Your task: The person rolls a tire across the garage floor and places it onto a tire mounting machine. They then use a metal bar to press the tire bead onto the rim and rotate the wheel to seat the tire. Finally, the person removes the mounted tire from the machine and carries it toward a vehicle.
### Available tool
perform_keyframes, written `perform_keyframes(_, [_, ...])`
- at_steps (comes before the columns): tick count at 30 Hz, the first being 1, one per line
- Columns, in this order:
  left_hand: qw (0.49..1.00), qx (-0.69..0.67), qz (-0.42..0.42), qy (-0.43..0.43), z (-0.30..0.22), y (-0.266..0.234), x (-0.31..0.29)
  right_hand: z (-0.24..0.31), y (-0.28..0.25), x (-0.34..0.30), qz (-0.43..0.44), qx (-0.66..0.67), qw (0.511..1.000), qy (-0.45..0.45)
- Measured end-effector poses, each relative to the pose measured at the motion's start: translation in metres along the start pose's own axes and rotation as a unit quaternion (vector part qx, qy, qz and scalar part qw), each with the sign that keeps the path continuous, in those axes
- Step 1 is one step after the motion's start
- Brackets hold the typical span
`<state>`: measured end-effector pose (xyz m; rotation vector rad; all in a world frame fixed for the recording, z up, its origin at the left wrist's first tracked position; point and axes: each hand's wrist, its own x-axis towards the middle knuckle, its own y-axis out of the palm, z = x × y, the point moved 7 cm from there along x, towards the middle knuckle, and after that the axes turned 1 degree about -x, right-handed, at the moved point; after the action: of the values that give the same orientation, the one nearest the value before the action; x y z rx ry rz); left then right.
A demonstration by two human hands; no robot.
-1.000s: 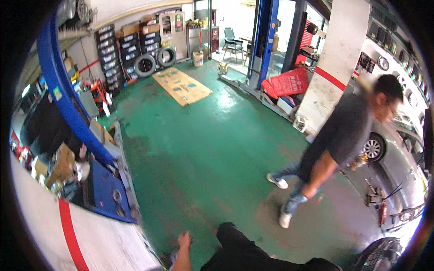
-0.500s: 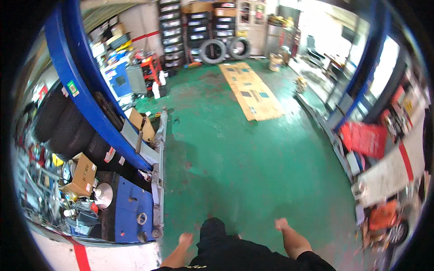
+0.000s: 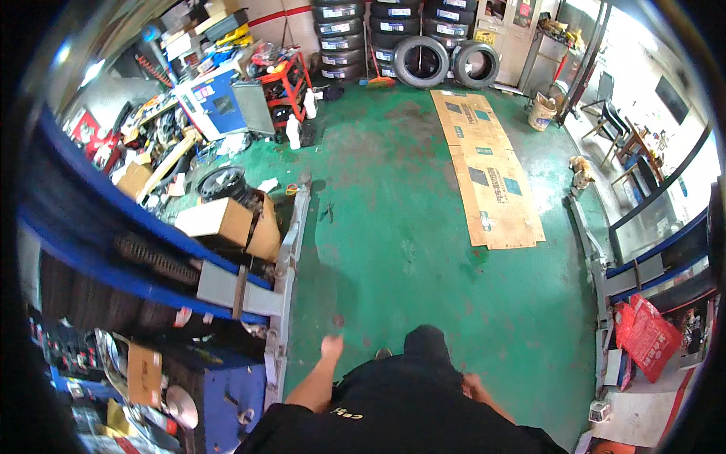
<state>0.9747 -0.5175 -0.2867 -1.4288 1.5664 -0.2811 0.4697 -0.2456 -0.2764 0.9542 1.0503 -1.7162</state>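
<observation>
My left hand [image 3: 331, 348] is out in front of my body at hip height, over the green floor [image 3: 386, 280]. Its fingers are curled in, and nothing shows in them. On the other side, my right hand [image 3: 472, 384] hangs close beside my dark shirt, partly hidden by it. Those fingers look curled too, with no object visible. Neither hand touches anything around it. Ahead and to the right, a long flattened cardboard sheet [image 3: 491, 178] lies on the floor. A small dark tool [image 3: 327, 213], like pliers, lies on the floor ahead to the left.
Blue lift posts [image 3: 113, 219] stand on both sides, with a grey lift arm [image 3: 291, 242] low along the left. Two tires [image 3: 420, 62] lean against tire stacks at the back. A red tool cart [image 3: 291, 87] stands back left; a bucket [image 3: 541, 113] and a small animal [image 3: 581, 170] are right.
I have moved forward, so the cardboard and tires look nearer. My left arm has swung forward; my right arm has swung back toward my body.
</observation>
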Motion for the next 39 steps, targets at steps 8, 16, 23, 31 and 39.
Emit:
perform_keyframes(8, [0.952,-0.283,0.047,0.108,-0.405,-0.135,0.271,0.173,-0.023,0.116,0.062,-0.115,0.991,0.025])
perform_keyframes(16, [0.953,-0.244,0.112,-0.137,-0.390,-0.057,0.344,0.778,-0.092,0.338,-0.004,-0.010,0.989,-0.150])
perform_keyframes(23, [0.917,-0.361,0.032,-0.167,-0.490,-0.052,0.589,1.295,-0.076,0.412,-0.040,0.133,0.927,-0.348])
perform_keyframes(31, [0.930,-0.367,0.021,0.004,-0.829,-0.196,1.010,1.307,0.062,0.500,0.024,-0.182,0.959,-0.215])
perform_keyframes(39, [0.871,-0.484,-0.041,0.070,-0.962,-0.311,1.305,1.524,0.141,0.622,0.131,-0.342,0.929,-0.060])
